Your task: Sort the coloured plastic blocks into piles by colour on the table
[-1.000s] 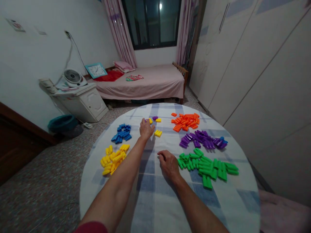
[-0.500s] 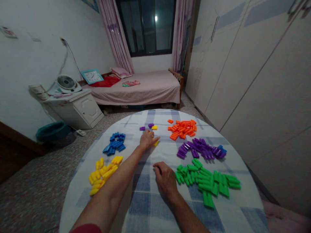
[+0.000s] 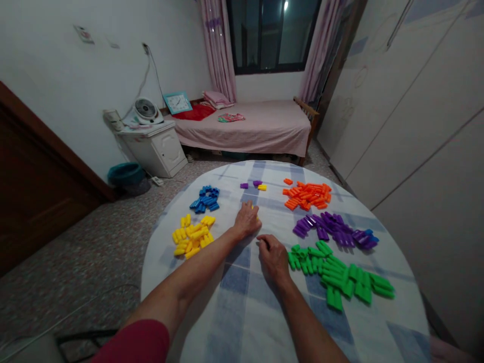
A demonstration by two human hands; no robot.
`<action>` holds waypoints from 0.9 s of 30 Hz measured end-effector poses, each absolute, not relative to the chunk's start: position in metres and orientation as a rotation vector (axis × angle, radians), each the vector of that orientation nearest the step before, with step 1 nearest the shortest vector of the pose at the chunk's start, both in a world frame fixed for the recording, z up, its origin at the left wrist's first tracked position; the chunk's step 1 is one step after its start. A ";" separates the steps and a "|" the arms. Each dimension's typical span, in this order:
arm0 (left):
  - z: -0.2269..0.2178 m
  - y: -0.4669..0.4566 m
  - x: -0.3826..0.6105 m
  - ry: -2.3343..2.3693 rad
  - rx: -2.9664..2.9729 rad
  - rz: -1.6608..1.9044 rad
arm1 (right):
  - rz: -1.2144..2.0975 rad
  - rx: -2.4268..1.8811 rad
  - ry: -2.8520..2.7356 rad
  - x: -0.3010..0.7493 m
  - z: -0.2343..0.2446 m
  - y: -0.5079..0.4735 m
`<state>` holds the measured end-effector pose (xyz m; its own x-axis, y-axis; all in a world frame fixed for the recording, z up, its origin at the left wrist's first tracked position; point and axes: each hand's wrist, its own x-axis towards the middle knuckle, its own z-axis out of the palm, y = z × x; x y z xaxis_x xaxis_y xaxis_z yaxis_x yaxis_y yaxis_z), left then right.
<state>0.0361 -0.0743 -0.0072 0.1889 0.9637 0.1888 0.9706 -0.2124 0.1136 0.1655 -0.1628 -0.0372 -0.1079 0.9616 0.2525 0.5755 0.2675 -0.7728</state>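
My left hand [image 3: 247, 220] is over the middle of the table, its fingers closed round yellow plastic pieces. Only bits of yellow show between and beside the fingers. Nearer to me, my right hand [image 3: 274, 256] rests loosely curled on the cloth, with nothing visible in its fingers. Just right of it begins a spread pile of green plastic pieces [image 3: 344, 275]. Beyond my left hand lie two small purple pieces [image 3: 244, 186] and a single yellow piece [image 3: 262, 187]. A yellow pile [image 3: 192, 234] sits left of my left forearm.
A blue pile [image 3: 205, 199] lies at the table's left. On the right are an orange pile [image 3: 307, 195] and a purple pile [image 3: 333, 228] with some blue at its end. A checked cloth [image 3: 227, 327] covers the round table. Behind stands a bed [image 3: 257, 126].
The view has turned left and down. My left hand has drawn back towards me with the yellow pieces, closer to my right hand, and its extended finger has folded in.
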 end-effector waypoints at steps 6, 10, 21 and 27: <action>-0.012 -0.089 0.030 -2.000 -2.335 -0.416 | 0.647 -1.398 -1.776 0.167 -0.036 -0.163; -0.010 -0.097 0.020 -2.034 -2.346 -0.527 | 0.650 -1.375 -1.757 0.168 -0.036 -0.163; 0.020 -0.147 -0.153 -2.029 -1.743 -1.214 | 0.624 -1.375 -1.786 0.169 -0.040 -0.161; -0.017 -0.161 -0.195 -2.290 -1.758 -1.255 | 0.618 -1.369 -1.798 0.171 -0.042 -0.160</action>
